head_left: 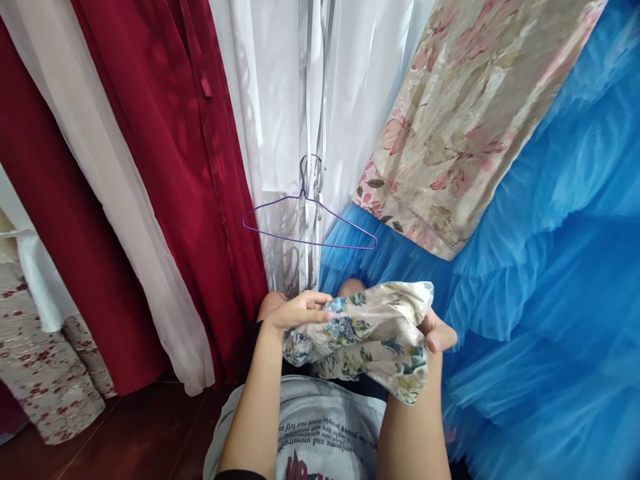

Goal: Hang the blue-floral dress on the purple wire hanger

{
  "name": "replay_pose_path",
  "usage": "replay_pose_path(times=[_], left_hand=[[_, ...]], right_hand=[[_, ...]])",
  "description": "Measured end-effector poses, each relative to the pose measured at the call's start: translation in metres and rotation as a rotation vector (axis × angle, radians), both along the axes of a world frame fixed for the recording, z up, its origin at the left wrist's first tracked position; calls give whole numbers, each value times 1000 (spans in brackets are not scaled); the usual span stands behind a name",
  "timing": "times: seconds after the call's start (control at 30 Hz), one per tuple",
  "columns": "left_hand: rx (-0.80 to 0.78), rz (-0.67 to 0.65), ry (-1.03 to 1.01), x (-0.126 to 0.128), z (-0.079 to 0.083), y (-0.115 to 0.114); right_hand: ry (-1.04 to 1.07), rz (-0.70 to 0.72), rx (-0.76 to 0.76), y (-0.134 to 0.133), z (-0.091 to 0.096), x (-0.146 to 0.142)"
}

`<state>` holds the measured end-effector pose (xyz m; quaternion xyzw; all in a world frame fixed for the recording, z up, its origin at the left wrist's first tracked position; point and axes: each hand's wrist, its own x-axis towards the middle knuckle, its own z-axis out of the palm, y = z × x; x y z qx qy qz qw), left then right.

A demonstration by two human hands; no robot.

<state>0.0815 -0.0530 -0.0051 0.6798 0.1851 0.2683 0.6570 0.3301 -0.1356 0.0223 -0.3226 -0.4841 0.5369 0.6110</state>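
A cream floral garment point(370, 333) with blue and green flowers is bunched up above my lap, held between both hands. My left hand point(303, 312) pinches its left side, thumb on top and fingers curled over the cloth. At the garment's right end, my right hand point(437, 333) grips the edge, with part of its fingers hidden behind the fabric. The kind of garment is not clear from its folds. Beyond it, a thin purple wire hanger point(310, 241) hangs in front of white fabric, with nothing on it.
Long dark red cloth point(150, 133) and pale sheer fabric point(125, 187) hang on the left. White satin point(275, 100) hangs ahead. A beige pink-flowered garment point(450, 147) and ruffled blue tulle point(560, 280) fill the right. Dark reddish floor tiles point(135, 433) show at lower left.
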Motion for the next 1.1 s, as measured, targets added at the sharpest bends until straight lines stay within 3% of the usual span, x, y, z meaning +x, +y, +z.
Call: replay_pose_path(times=[0.13,0.23,0.33,0.47,0.57,0.7,0.93,1.1], left_hand=[[31,136,-32,-33,4,3],[128,350,-76,-45,13,3],[233,459,-119,-37,24,1],[390,503,-127,-4,38,-3],[465,548,-165,15,43,-4],[430,704,-315,18,44,0],[304,893,-446,-19,45,4],[290,921,-478,-32,49,2]], right_hand=[[-73,-129,48,8,7,18],[-206,-429,132,37,6,17],[-162,-682,163,74,4,15],[-102,-748,151,122,26,24],[-107,-689,160,155,55,26],[-152,-473,148,189,83,8],[-180,26,58,204,93,-21],[-252,116,26,205,94,-24]])
